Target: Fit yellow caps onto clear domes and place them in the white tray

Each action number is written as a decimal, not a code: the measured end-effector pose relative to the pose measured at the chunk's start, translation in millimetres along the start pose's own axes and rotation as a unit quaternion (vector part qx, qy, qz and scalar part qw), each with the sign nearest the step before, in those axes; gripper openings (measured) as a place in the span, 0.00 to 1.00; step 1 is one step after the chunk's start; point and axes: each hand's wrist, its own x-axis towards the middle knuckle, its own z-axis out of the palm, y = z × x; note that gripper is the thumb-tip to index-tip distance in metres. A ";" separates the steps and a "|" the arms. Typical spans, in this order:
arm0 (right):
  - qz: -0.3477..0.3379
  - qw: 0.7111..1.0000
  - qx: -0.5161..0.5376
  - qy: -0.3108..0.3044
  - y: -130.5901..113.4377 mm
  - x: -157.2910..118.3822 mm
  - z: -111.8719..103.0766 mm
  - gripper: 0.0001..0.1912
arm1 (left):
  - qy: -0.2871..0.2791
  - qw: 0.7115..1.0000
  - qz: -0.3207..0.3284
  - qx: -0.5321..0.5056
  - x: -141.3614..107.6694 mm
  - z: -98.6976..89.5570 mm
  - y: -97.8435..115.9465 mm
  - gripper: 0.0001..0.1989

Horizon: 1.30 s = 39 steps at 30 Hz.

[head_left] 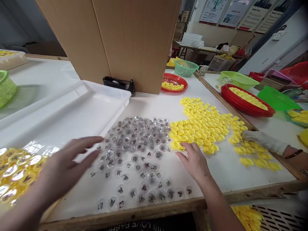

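Note:
My left hand, slightly blurred, is over the left edge of the loose clear round discs, its fingers stretched out and thumb apart. Nothing shows in its grasp. The discs carry small dark printed pictures; they lie piled at the back and spread singly toward the front. To the right spreads a heap of small yellow round cups. My right hand is open at the heap's near left edge, fingertips at or touching the yellow cups, thumb apart. Beside my left forearm are yellow pieces with clear, printed tops.
A white tray stands at left, with a black tape dispenser behind it against a tall cardboard box. Red plates and a green basket are farther back. Another person's gloved hand reaches among yellow cups at right.

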 end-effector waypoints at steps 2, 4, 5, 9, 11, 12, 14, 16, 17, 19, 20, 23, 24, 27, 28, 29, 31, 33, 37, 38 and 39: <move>-0.018 0.999 -0.046 -0.014 -3.9 13.3 -1.1 0.15 | -0.066 0.996 0.016 -0.064 -4.6 34.9 36.7 0.17; -0.027 0.997 -0.064 -0.029 -5.9 24.8 -1.3 0.13 | -0.127 0.986 0.017 -0.105 -6.4 62.1 59.3 0.16; -0.029 0.997 -0.066 -0.034 -6.3 28.8 -0.9 0.11 | -0.150 0.982 0.019 -0.116 -7.3 72.3 65.1 0.15; -0.035 0.996 -0.069 -0.047 -6.5 33.1 1.0 0.09 | -0.204 0.970 0.036 -0.131 -14.6 94.2 66.2 0.14; -0.041 0.996 -0.065 -0.053 -6.9 31.2 0.7 0.10 | -0.208 0.968 0.034 -0.135 -18.5 98.6 62.8 0.14; -0.045 0.995 -0.064 -0.057 -7.1 30.2 0.2 0.11 | -0.206 0.968 0.030 -0.140 -19.9 100.3 61.6 0.13; -0.056 0.994 -0.061 -0.066 -7.0 28.9 -0.8 0.14 | -0.199 0.967 0.018 -0.157 -21.2 103.5 60.5 0.12; -0.069 0.993 -0.058 -0.077 -5.7 28.9 -1.1 0.16 | -0.189 0.964 0.005 -0.188 -21.0 106.3 60.8 0.11; -0.076 0.992 -0.057 -0.082 -4.6 29.3 -1.1 0.16 | -0.184 0.960 0.000 -0.210 -20.7 107.5 61.3 0.11; -0.087 0.991 -0.052 -0.091 -2.1 30.0 -1.8 0.15 | -0.181 0.951 -0.008 -0.249 -19.9 108.9 62.8 0.10; -0.091 0.990 -0.049 -0.095 -1.3 30.0 -3.3 0.14 | -0.183 0.948 -0.011 -0.261 -19.6 109.1 63.8 0.10; -0.097 0.990 -0.035 -0.096 -6.0 25.5 -15.4 0.12 | -0.200 0.942 -0.035 -0.268 -20.0 109.2 69.1 0.09; -0.100 0.990 -0.019 -0.095 -11.3 22.3 -21.8 0.12 | -0.211 0.936 -0.053 -0.278 -20.8 109.7 71.9 0.09; -0.121 0.983 0.087 -0.106 -39.0 8.5 -41.8 0.11 | -0.263 0.855 -0.142 -0.423 -24.9 115.1 82.1 0.15; -0.128 0.976 0.134 -0.114 -50.6 3.5 -46.7 0.11 | -0.284 0.797 -0.172 -0.504 -26.6 118.2 85.5 0.18; -0.135 0.967 0.178 -0.122 -62.2 -1.1 -49.9 0.11 | -0.301 0.728 -0.198 -0.583 -28.2 121.6 88.4 0.19; -0.142 0.947 0.255 -0.135 -80.4 -8.2 -50.6 0.12 | -0.315 0.603 -0.232 -0.695 -30.3 128.4 91.5 0.16; -0.136 0.931 0.311 -0.138 -86.6 -11.1 -45.1 0.15 | -0.306 0.541 -0.252 -0.742 -30.1 132.8 90.0 0.11; -0.084 0.956 0.265 -0.095 -62.3 -7.0 -23.0 0.16 | -0.263 0.534 -0.296 -0.747 -24.3 131.7 78.2 0.10; -0.073 0.969 0.218 -0.084 -53.2 -5.3 -16.4 0.14 | -0.254 0.539 -0.303 -0.743 -22.7 130.3 75.2 0.10; -0.064 0.980 0.173 -0.079 -45.0 -3.7 -9.8 0.14 | -0.248 0.544 -0.306 -0.741 -21.3 129.2 72.8 0.10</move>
